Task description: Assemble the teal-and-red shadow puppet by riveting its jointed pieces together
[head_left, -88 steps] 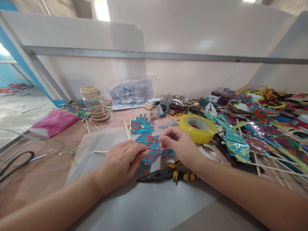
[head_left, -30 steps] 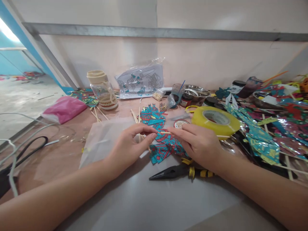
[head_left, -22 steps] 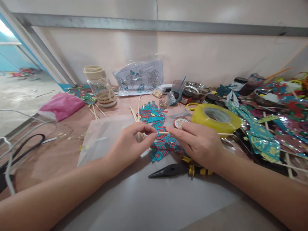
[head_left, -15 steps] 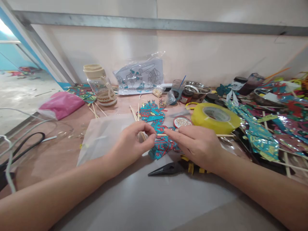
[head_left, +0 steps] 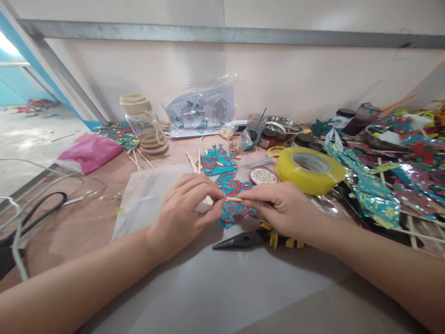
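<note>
Over a blue-and-red patterned cut-out figure (head_left: 231,186), both hands pinch a thin pale wooden stick (head_left: 234,199). My left hand (head_left: 187,206) closes thumb and fingertips on its left end. Thumb and fingers of my right hand (head_left: 287,208) grip it farther right, hiding the rest of its length. The figure lies flat, its lower part partly covered by the hands. Several more thin sticks (head_left: 192,162) lie beside the figure on the left. Black-jawed pliers (head_left: 239,241) with yellow handle parts rest just below the right hand.
A yellow tape roll (head_left: 309,171) and a round dish of small beads (head_left: 263,175) stand behind my right hand. Shiny cut-outs (head_left: 375,190) pile up at right. A clear bottle (head_left: 146,125), a pink bag (head_left: 90,150) and cables (head_left: 15,241) are at left.
My right hand has turned from outstretched fingers to a pinch on the stick. The stick end that stuck out right of that hand no longer shows. My left hand stays nearly in place.
</note>
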The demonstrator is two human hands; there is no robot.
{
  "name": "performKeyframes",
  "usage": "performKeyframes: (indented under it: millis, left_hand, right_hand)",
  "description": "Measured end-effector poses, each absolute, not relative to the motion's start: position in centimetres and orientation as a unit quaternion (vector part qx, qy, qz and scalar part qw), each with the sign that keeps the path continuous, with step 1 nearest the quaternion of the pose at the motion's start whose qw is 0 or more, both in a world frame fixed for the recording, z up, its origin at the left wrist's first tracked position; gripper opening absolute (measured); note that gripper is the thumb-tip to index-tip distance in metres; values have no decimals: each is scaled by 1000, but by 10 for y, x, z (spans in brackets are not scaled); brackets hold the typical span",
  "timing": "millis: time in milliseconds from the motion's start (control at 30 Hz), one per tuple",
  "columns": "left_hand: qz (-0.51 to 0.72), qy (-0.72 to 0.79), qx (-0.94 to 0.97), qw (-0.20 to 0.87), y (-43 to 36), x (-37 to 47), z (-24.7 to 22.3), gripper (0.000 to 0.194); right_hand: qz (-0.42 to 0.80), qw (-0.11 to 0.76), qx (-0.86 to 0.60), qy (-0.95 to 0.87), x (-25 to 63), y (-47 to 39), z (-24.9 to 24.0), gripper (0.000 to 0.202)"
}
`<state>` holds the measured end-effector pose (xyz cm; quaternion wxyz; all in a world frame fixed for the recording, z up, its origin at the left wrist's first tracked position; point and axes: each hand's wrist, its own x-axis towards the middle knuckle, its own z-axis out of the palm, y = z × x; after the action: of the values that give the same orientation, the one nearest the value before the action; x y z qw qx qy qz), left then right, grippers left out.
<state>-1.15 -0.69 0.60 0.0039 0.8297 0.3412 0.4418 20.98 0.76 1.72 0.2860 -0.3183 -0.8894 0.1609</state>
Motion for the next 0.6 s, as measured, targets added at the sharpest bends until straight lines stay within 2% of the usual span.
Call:
performKeyframes:
  millis: [133, 333, 433, 600]
  left_hand:
    - [445, 328, 833, -17, -7, -12, 7, 6]
    - [448, 318, 835, -34, -5, -12, 7, 6]
    - [453, 334, 827, 0, -5, -10, 7, 5]
    - [452, 366, 809, 79, -4, -9, 7, 8]
  right_hand:
    - [270, 265, -365, -851, 207, 6, 28, 20]
    - [421, 214, -386, -793, 209, 7, 29, 29]
    - [415, 221, -382, -796, 209, 8, 30, 28]
    - [304, 264, -377, -834, 206, 8, 31, 19]
